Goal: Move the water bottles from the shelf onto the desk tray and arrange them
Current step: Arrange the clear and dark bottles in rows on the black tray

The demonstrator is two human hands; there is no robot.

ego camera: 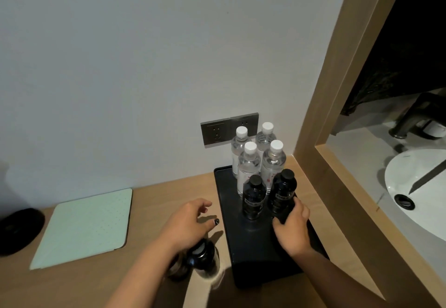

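My right hand grips the right-hand black-capped dark plastic bottle upright on the black rectangular tray; my left hand hovers, fingers relaxed, over the wooden bench.

Head-worn wide-angle view, looking down, close over desk

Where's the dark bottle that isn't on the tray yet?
In the head view, that dark bottle stands on the desk just left of the tray, under the left hand's wrist.
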